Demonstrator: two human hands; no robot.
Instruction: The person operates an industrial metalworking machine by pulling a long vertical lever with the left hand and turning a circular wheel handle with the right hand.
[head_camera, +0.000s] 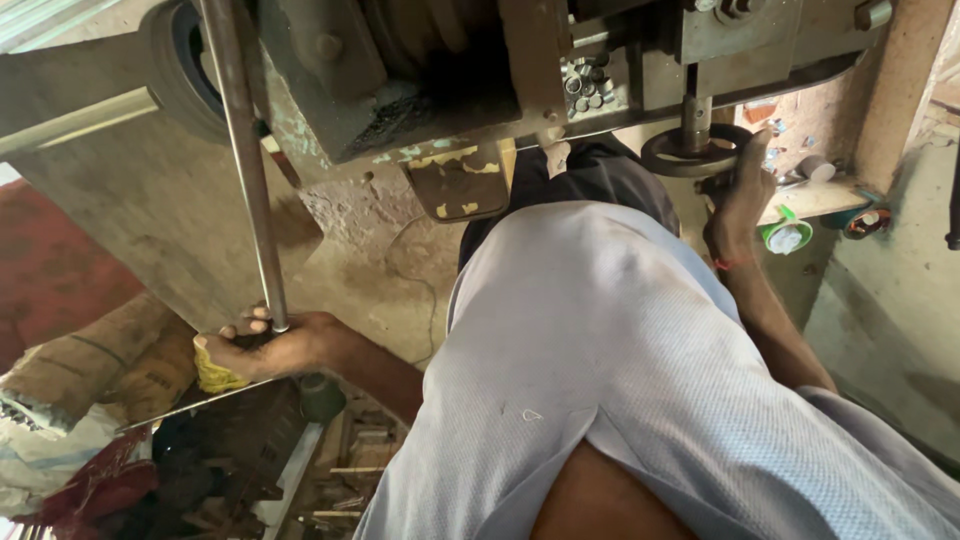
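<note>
A long, thin grey metal rod (247, 170) runs from the top edge of the view down to the lower left, where the left hand (262, 350) wraps its fingers around the rod's lower end. The same hand presses a crumpled yellow cloth (214, 372) into its palm. At upper right, the right hand (740, 195) curls around the rim of a small dark round metal handwheel (690, 152), which sits on a vertical shaft under a heavy grey-green metal machine (430, 80). The person's pale blue shirt (600, 370) fills the middle, close below the machine's underside. Bare concrete floor (170, 210) lies open between rod and body. Scrap and sacks (90, 370) crowd the lower left corner.
</note>
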